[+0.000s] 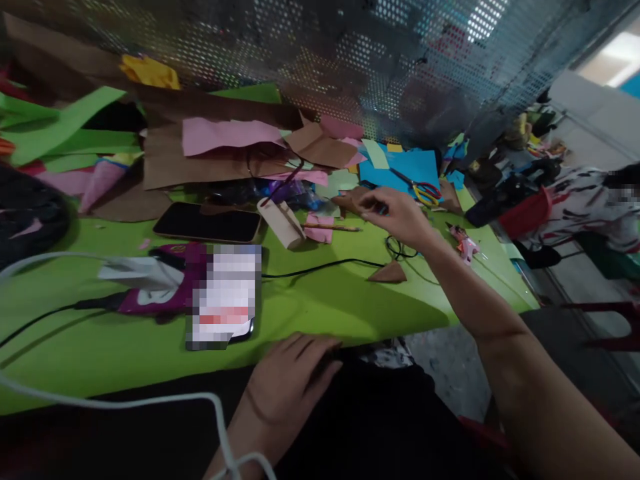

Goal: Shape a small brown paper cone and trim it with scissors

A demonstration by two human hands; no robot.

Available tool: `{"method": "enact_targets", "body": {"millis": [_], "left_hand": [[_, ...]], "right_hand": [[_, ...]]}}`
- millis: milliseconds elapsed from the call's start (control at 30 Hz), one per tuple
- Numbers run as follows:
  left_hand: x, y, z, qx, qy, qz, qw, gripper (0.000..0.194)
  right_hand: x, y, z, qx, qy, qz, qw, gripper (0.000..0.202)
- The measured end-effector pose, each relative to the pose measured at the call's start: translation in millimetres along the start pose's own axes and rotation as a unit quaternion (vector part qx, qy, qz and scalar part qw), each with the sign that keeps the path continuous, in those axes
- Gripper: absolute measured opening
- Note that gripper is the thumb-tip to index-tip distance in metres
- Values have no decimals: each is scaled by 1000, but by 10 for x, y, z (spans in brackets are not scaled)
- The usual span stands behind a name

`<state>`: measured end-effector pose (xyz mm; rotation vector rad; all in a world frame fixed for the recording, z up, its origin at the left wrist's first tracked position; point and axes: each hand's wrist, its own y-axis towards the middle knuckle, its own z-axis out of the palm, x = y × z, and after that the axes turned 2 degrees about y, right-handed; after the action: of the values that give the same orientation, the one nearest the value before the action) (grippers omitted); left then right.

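My right hand [395, 213] reaches over the far side of the green table, its fingers bent together at a small brown paper piece [347, 200]. My left hand [295, 367] rests at the table's near edge, holding nothing, its fingers loosely stretched out. Left of my right hand lie a cardboard tube [281, 223] and a pencil [333, 227] beside a pink paper scrap [319, 233]. A brown paper triangle [390, 272] sits below that hand, near a black cable [320, 268]. Scissors [420, 189] with red and yellow handles lie on blue paper [395, 165].
A dark phone [207, 222], a phone with a lit screen [227, 287] and a purple power strip [165, 283] occupy the left side. Coloured paper [233, 137] is heaped along a perforated metal panel [345, 67]. A white cable [125, 402] crosses the near edge. Another person [575, 207] is at the right.
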<state>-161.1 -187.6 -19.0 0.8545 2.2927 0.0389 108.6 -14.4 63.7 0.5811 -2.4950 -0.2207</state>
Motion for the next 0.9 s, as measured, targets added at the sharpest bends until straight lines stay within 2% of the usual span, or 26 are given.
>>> {"method": "enact_targets", "body": {"millis": [100, 167, 267, 367, 567, 733, 900], "left_hand": [[-58, 289, 53, -16, 18, 5, 1000, 21], [-112, 515, 93, 3, 41, -12, 999, 27], [-165, 847, 190, 21, 82, -25, 996, 35], [-172, 1113, 330, 21, 121, -37, 992, 41], [-218, 1373, 496, 66, 181, -55, 980, 39], [-246, 1415, 518, 63, 189, -49, 979, 35], [-217, 1426, 532, 59, 174, -60, 981, 38]], "right_hand": [[-75, -483, -182, -40, 49, 62, 996, 20], [-137, -793, -226, -50, 84, 122, 988, 22], [-227, -1168, -198, -49, 114, 183, 975, 27], [-295, -1392, -114, -40, 114, 213, 969, 27], [-369, -1478, 59, -14, 81, 214, 973, 20], [-386, -1436, 158, -14, 97, 209, 973, 16], [-380, -1405, 202, -13, 157, 215, 964, 12]]}}
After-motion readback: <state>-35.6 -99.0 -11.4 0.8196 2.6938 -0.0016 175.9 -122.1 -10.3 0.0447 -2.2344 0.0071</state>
